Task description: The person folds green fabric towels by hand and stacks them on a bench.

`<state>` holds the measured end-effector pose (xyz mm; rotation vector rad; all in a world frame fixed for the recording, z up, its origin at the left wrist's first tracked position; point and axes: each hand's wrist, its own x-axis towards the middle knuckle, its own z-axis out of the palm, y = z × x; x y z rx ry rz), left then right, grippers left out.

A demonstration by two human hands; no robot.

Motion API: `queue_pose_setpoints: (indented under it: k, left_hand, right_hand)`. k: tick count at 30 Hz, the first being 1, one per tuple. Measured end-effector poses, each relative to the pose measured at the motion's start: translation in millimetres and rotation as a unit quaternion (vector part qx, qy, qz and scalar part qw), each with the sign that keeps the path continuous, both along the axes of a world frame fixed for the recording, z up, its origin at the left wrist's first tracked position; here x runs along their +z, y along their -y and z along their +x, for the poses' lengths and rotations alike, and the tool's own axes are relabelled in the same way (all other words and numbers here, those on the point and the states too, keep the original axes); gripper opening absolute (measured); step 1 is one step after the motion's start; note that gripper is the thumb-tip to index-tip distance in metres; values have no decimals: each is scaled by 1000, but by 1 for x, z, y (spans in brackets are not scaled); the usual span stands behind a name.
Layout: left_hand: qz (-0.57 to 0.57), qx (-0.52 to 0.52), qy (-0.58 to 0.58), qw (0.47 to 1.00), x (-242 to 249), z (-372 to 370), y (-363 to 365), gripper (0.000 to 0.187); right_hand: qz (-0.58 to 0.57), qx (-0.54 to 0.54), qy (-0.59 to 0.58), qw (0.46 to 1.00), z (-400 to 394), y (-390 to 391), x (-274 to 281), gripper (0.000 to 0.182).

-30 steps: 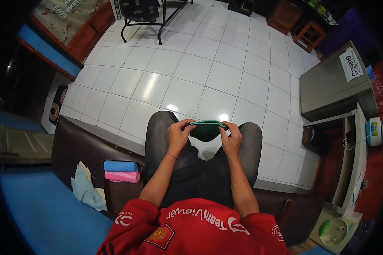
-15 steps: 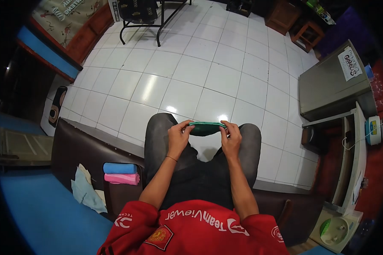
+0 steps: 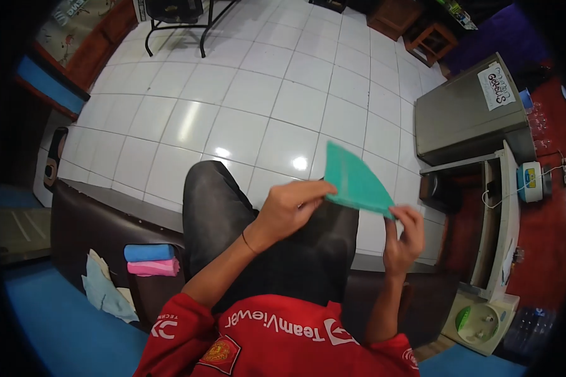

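A green cloth (image 3: 357, 179) is stretched between my two hands above the right knee, its far part fanned up and outward over the tiles. My left hand (image 3: 295, 204) pinches its left edge between thumb and fingers. At its right corner, my right hand (image 3: 404, 235) grips the cloth with thumb and fingertips. Left of my legs, a rolled blue cloth (image 3: 149, 252) lies against a rolled pink cloth (image 3: 153, 268) on the dark seat. Beside them is a crumpled pale blue cloth (image 3: 107, 295).
I sit on a dark brown bench (image 3: 94, 220) above a white tiled floor (image 3: 239, 94). A grey refrigerator (image 3: 468, 113) and an open shelf unit (image 3: 503, 220) stand at the right. A chair (image 3: 176, 12) is at the far left.
Both hands have moved right with the green cloth, which is now raised and tilted, showing its broad face. The view has shifted to the right.
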<state>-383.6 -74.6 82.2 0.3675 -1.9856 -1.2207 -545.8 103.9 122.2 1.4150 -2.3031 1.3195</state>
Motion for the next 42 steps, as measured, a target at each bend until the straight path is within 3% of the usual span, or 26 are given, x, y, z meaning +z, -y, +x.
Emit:
queue_pose_setpoints:
  k: [4, 7, 9, 12, 15, 17, 20, 22, 24, 26, 28, 30, 35, 39, 42]
  left_hand:
    - [27, -98, 44, 994, -47, 10, -29, 24]
    - [52, -151, 88, 983, -73, 23, -49, 20]
    - [48, -201, 129, 970, -80, 27, -51, 19]
    - [47, -203, 96, 973, -78, 22, -50, 23]
    - [84, -186, 66, 977, -70, 18, -54, 24]
    - [84, -172, 82, 978, -59, 16, -58, 26]
    - [68, -149, 95, 982, -41, 8, -64, 36]
    - [100, -101, 15, 990, -38, 3, -71, 40]
    - [148, -90, 7, 985, -29, 1, -76, 41]
    - [231, -60, -10, 971, -6, 1, -78, 41]
    - [102, -111, 17, 988, 8, 4, -79, 52]
    - [36, -87, -4, 996, 32, 5, -87, 56]
    - [-9, -32, -36, 999, 62, 0, -83, 47]
    - [-79, 0, -53, 995, 76, -29, -42, 39]
    - [-87, -22, -67, 994, 76, -72, -4, 29]
  right_hand:
    - [163, -5, 32, 986, 25, -57, -22, 23]
    - [215, -18, 143, 966, 44, -78, -43, 18]
    - [236, -21, 180, 955, 52, -85, -46, 18]
    - [297, 27, 212, 931, 49, -86, -51, 20]
    - [277, 85, 137, 947, 45, -70, -39, 24]
    - [196, 60, 147, 968, 52, -44, -19, 34]
    - [185, 94, 197, 958, 59, -17, -2, 35]
    - [177, 76, 211, 958, 56, -13, -6, 32]
    - [171, 57, 225, 958, 50, -10, -4, 28]
    - [-20, 12, 453, 891, 44, -6, 7, 22]
    - [-87, 30, 475, 875, 40, -4, 18, 20]
    - [-183, 32, 515, 837, 43, 0, 35, 17]
    - [-264, 86, 465, 841, 43, -12, 63, 21]
    - [-241, 6, 416, 877, 14, -1, 70, 23]
    - [-205, 17, 420, 884, -26, 7, 56, 27]
